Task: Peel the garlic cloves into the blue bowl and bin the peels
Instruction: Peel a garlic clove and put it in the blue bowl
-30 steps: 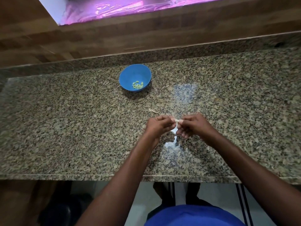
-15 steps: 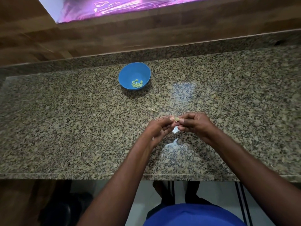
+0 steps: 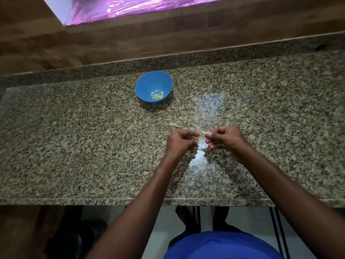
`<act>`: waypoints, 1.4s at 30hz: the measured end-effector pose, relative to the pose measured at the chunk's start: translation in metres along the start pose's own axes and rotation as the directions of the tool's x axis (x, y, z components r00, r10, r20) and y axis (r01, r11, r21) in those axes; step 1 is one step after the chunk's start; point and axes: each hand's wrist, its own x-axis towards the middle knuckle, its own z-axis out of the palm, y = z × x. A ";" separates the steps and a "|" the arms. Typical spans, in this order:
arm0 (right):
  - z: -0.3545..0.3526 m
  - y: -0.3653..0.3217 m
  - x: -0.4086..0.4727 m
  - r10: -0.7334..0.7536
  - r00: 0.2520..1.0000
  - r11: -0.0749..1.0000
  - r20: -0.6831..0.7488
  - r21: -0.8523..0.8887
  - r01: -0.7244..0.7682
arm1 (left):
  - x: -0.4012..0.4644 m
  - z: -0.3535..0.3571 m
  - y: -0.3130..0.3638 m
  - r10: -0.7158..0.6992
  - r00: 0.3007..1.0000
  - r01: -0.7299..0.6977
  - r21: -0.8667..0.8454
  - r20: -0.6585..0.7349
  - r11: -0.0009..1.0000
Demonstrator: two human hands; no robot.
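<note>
A blue bowl (image 3: 147, 85) stands at the back of the granite counter (image 3: 74, 146) with several pale peeled garlic cloves (image 3: 157, 95) in it. In front of it, over the counter's middle, my right hand (image 3: 225, 140) pinches a small garlic clove (image 3: 203, 132) between thumb and fingers. My left hand (image 3: 180, 142) is just left of the clove and pinches a thin strip of peel (image 3: 197, 136) coming off it. A loose piece of peel (image 3: 175, 125) lies on the counter just beyond my left hand.
A wooden wall panel (image 3: 130, 38) rises behind the counter's raised back edge. The counter's front edge (image 3: 93, 200) runs below my forearms, with floor and my blue clothing (image 3: 222, 245) beneath. A dark object (image 3: 74, 240) sits on the floor at lower left.
My hands have drawn slightly apart. The left hand has pulled a strip of peel away from the clove that the right hand keeps hold of.
</note>
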 end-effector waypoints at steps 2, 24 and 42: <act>0.000 0.000 0.000 -0.010 1.000 0.999 -0.005 -0.038 0.010 | 0.001 0.004 -0.002 0.052 0.995 -0.036 0.182 -0.082 0.983; -0.014 -0.005 -0.001 0.030 0.998 0.993 0.051 -0.118 -0.024 | -0.002 0.007 0.013 -0.028 0.984 0.077 -0.282 0.174 0.956; -0.016 -0.008 -0.005 0.397 0.908 0.890 0.138 0.187 -0.417 | -0.005 0.009 0.014 0.144 0.987 -0.123 -0.262 0.065 0.957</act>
